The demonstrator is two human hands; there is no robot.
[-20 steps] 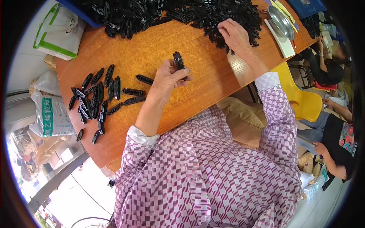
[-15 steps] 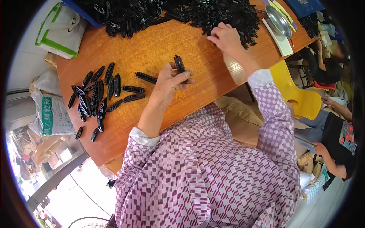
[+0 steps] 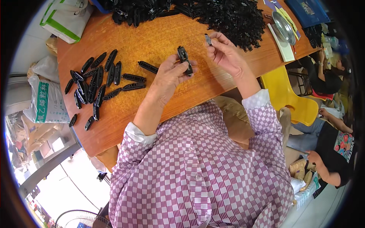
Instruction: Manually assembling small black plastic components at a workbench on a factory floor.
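Observation:
My left hand (image 3: 173, 74) is closed around a long black plastic part (image 3: 184, 59), which stands up from the fingers above the wooden table. To its right my right hand (image 3: 225, 51) pinches a small dark piece (image 3: 208, 39) between thumb and fingers, a short gap away from the long part. What exactly the small piece is, I cannot make out. A heap of small black pieces (image 3: 232, 24) lies just beyond the right hand. Left of my left hand, several similar long black parts (image 3: 91, 85) lie scattered, and a single one (image 3: 147, 67) rests close to the wrist.
The wooden table (image 3: 152, 36) has a far heap of long black parts (image 3: 133, 11). At the right are a metal bowl (image 3: 283, 27), a white strip-like box (image 3: 280, 43) and a yellow chair (image 3: 289, 95). Sacks (image 3: 49, 100) stand at the left. Other people (image 3: 323, 152) sit at right.
My right hand has come back from the heap toward me and now holds a small dark piece. The long part in my left hand has turned slightly. The whole view has shifted a little.

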